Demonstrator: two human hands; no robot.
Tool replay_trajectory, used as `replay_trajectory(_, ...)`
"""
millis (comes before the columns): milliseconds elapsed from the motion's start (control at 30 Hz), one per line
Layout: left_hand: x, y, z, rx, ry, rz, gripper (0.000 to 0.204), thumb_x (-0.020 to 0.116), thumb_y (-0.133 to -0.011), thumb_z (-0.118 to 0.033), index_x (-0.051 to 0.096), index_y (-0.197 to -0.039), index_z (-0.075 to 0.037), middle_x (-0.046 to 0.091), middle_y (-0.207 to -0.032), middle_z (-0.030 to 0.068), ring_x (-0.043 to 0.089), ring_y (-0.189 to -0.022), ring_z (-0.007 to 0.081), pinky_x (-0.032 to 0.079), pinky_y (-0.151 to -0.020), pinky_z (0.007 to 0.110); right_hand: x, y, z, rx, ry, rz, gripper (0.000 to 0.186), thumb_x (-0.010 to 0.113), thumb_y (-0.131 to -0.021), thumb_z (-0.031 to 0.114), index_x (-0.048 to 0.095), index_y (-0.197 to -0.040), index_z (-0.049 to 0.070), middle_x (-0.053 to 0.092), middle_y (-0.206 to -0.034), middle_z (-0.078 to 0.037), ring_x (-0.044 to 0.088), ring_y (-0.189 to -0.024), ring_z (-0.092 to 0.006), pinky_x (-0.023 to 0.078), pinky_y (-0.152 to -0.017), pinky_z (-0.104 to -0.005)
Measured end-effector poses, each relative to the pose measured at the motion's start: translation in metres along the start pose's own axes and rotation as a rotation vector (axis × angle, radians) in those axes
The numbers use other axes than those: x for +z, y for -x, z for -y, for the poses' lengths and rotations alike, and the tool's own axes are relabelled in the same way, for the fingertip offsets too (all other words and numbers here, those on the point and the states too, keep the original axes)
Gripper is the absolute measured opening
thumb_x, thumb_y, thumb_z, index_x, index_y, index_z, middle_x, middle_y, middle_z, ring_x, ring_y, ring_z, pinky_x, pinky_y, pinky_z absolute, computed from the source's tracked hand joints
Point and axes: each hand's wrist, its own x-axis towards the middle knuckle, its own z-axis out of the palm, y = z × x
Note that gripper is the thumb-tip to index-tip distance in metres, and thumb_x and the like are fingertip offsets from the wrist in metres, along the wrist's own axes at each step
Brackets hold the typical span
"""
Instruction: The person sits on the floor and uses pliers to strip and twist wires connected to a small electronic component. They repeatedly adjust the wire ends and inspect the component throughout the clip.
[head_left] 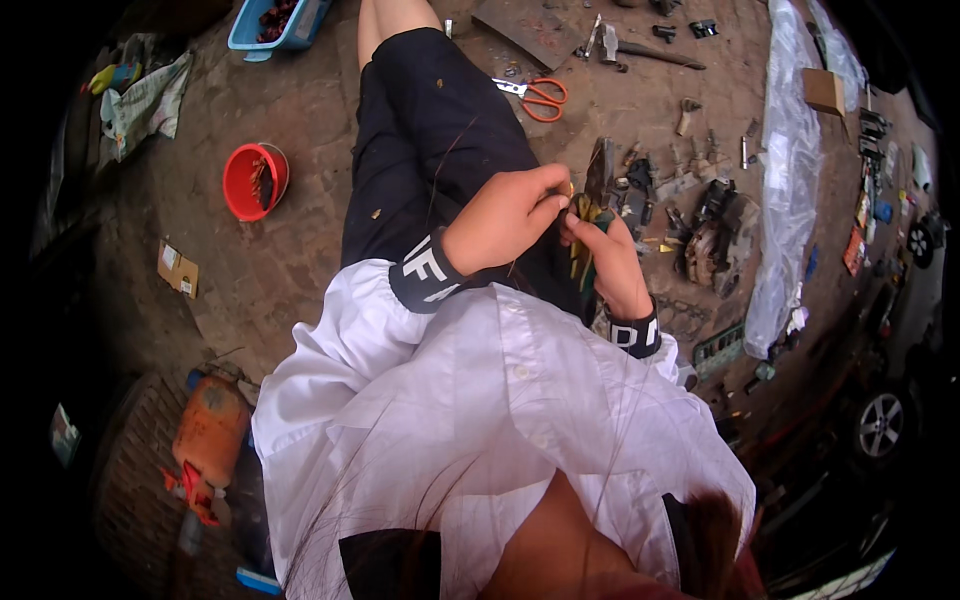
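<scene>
My left hand (505,222) is closed in a pinch above my lap. A tiny brass-coloured piece (570,190) shows at its fingertips, too small to name. Close beside it, my right hand (612,268) is closed, its thumb nearly touching the left fingertips. Yellow and dark green handle-like parts (582,240) show between the right thumb and palm; the rest of that object is hidden. Just beyond the hands, a dark flat metal piece (600,168) points away, and I cannot tell whether it joins the held object. Orange-handled scissors (543,99) lie past my knees.
A red bucket (238,183) holding brownish pieces stands at left, with a blue basin (290,38) farther off. Metal parts (715,235) and a hammer (650,52) lie at right, beside clear plastic sheeting (785,190). An orange gas cylinder (212,425) is at lower left.
</scene>
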Motion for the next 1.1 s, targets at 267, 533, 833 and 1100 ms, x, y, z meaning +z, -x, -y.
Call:
replay_trajectory(267, -0.005, -0.001, 0.001, 0.037, -0.035, -0.059, 0.007, 0.055, -0.090, -0.006, 0.052, -0.090, 0.000, 0.047, -0.063, 0.0050, 0.042, -0.056, 0.0103, 0.035, -0.052, 0.027, 0.005, -0.003, 0.005, 0.060, -0.150, 0.016, 0.011, 0.058, -0.090, 0.010, 0.058, -0.095, 0.001, 0.059, -0.080, -0.002, 0.054, -0.073, -0.0110, 0.044, -0.067, -0.0257)
replay_trajectory(533, -0.002, 0.010, 0.015, -0.211, 0.371, 0.052, 0.005, 0.050, -0.095, -0.006, 0.053, -0.092, -0.003, 0.040, -0.064, -0.0076, 0.033, -0.055, -0.0006, 0.025, -0.047, 0.019, -0.014, -0.023, 0.011, -0.078, -0.277, -0.152, 0.011, 0.057, -0.091, 0.011, 0.058, -0.090, 0.000, 0.057, -0.074, -0.003, 0.054, -0.068, -0.0125, 0.043, -0.064, -0.0255)
replay_trajectory(833, -0.002, 0.024, 0.016, -0.216, 0.434, 0.113, 0.005, 0.050, -0.095, -0.006, 0.053, -0.096, -0.003, 0.043, -0.067, -0.0067, 0.032, -0.054, -0.0004, 0.026, -0.048, 0.019, -0.054, -0.045, 0.032, -0.218, -0.516, -0.134, 0.010, 0.055, -0.089, 0.004, 0.054, -0.097, -0.001, 0.052, -0.079, -0.006, 0.049, -0.074, -0.0147, 0.043, -0.067, -0.0319)
replay_trajectory(1100, -0.014, 0.036, 0.010, -0.267, 0.455, 0.116, 0.006, 0.050, -0.096, -0.007, 0.053, -0.095, -0.003, 0.040, -0.064, -0.0074, 0.031, -0.053, -0.0006, 0.025, -0.047, 0.019, -0.086, -0.069, 0.047, -0.259, -0.582, -0.097, 0.004, 0.052, -0.090, 0.003, 0.051, -0.088, -0.001, 0.052, -0.079, -0.006, 0.047, -0.071, -0.0149, 0.042, -0.069, -0.0336)
